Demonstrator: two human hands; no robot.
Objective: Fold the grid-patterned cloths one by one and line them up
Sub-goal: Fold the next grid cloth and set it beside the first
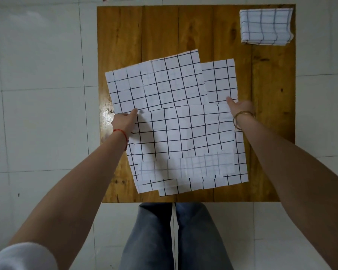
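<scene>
Nearest the camera: a white sleeve point(21, 256) on the left upper arm and grey trousers point(174, 236) below the near edge of the table. Both forearms reach forward over a square wooden table point(125, 36) standing on a pale tiled floor point(37, 114).

The left hand point(125, 120) grips the left far corner of the top cloth point(183, 131), thumb on the upper face, fingers hidden beneath the fabric. A red string bracelet point(123, 134) is on that wrist. The right hand point(240, 107) grips the right far corner of the same cloth, thumb extended over the edge, the other fingers curled out of sight behind it. A gold bangle point(242, 115) is on that wrist.

The top cloth is white with a dark grid. It is held at its far edge, with its near part blurred over the pile. Beneath it lie further unfolded grid cloths, overlapping and askew: one point(156, 84) spreads toward the far left, another point(220, 80) shows at the far right, and edges of a lower one point(240, 168) project at the near and right sides. The pile occupies the middle and near part of the table.

One folded cloth point(265, 26) lies flat in the far right corner of the table, well apart from the pile.
</scene>
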